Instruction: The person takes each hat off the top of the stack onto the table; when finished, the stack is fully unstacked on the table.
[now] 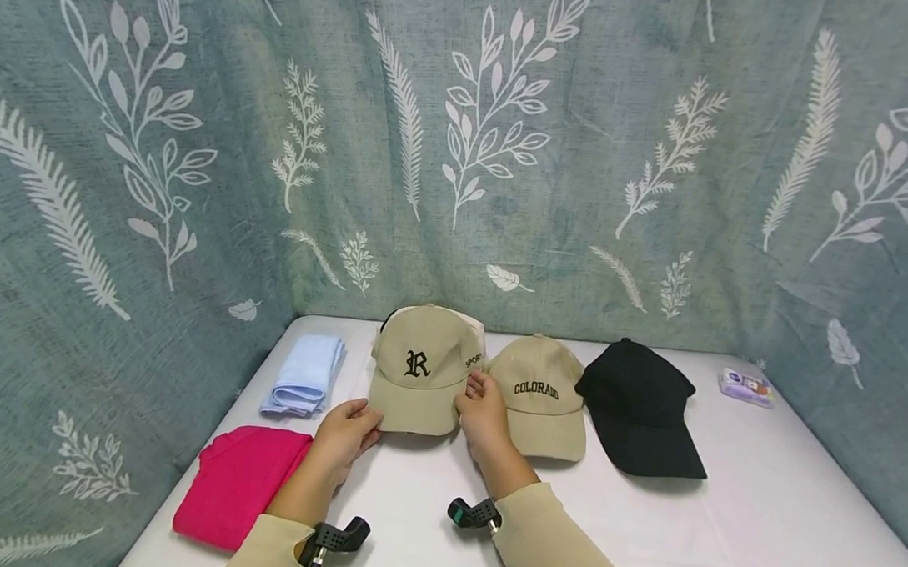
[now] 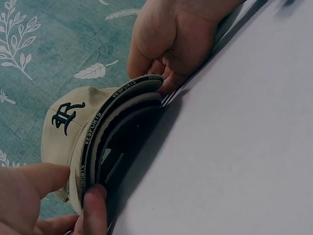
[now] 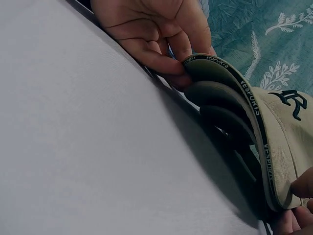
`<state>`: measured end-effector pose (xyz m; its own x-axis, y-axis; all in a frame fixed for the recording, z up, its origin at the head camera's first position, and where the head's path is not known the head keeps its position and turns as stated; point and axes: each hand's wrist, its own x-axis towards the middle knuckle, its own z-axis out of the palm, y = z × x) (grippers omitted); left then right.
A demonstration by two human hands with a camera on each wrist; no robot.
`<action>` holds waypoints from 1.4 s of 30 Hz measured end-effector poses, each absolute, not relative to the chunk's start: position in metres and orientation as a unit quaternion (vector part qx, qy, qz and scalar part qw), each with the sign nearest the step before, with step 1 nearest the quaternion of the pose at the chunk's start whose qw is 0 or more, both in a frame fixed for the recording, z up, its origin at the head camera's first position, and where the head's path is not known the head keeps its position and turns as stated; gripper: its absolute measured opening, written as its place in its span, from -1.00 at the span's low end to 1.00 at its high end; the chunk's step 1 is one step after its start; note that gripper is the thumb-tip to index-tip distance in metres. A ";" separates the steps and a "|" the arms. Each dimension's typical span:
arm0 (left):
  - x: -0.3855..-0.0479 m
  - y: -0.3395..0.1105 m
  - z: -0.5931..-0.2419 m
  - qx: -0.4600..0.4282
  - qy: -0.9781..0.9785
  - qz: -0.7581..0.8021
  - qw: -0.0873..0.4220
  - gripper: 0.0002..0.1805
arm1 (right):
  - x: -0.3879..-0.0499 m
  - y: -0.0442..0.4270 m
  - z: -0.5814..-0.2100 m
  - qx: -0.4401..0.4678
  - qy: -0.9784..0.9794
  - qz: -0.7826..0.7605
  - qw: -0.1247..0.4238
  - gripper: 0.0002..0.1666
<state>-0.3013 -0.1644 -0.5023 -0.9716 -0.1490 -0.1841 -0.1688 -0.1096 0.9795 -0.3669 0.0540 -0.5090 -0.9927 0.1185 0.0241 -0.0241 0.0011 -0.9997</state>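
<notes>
A beige baseball cap [image 1: 417, 357] with a black R on its front lies on top of other caps, whose brims show stacked under its own in both wrist views. White and black cloth of a lower cap [image 1: 473, 323] peeks out behind the crown. My left hand [image 1: 349, 434] pinches the left end of the beige brim. At the brim's right end, my right hand [image 1: 487, 414] grips it with the thumb above and fingers below. Just to the right sit a tan COLORADO cap [image 1: 537, 374], close by my right hand, and a black cap [image 1: 641, 407].
Left of the caps lie a folded light-blue cloth [image 1: 306, 374] and a folded pink cloth [image 1: 244, 485]. A small purple-and-white packet [image 1: 746, 387] rests near the right edge of the white table [image 1: 777, 503]. A patterned green curtain [image 1: 530, 261] encloses the back and sides.
</notes>
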 end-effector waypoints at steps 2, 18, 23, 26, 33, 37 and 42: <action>-0.301 -0.165 -0.503 -0.115 0.670 0.734 0.004 -0.31 | -0.366 0.053 -0.509 -0.030 -0.704 0.708 0.052 -0.25; -0.300 -0.160 -0.503 -0.124 0.666 0.735 -0.017 -0.37 | -0.358 0.058 -0.508 -0.015 -0.689 0.723 0.059 -0.32; -0.299 -0.160 -0.502 -0.127 0.672 0.729 -0.021 -0.31 | -0.354 0.059 -0.501 -0.028 -0.681 0.730 0.055 -0.26; -0.300 -0.159 -0.501 -0.124 0.672 0.729 -0.023 -0.26 | -0.354 0.059 -0.500 -0.025 -0.676 0.734 0.064 -0.23; -0.300 -0.159 -0.501 -0.117 0.672 0.731 -0.018 -0.25 | -0.358 0.063 -0.502 -0.019 -0.663 0.745 0.072 -0.20; -0.297 -0.161 -0.499 -0.113 0.678 0.727 -0.016 -0.26 | -0.359 0.065 -0.502 -0.020 -0.662 0.746 0.071 -0.21; -0.293 -0.162 -0.498 -0.109 0.684 0.721 -0.013 -0.29 | -0.359 0.067 -0.502 -0.027 -0.666 0.742 0.068 -0.26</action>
<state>-0.2927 -0.1618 -0.4982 -0.9758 -0.1689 -0.1392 -0.1299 -0.0647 0.9894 -0.3587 0.0665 -0.5017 -0.9894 0.1360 0.0504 -0.0648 -0.1038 -0.9925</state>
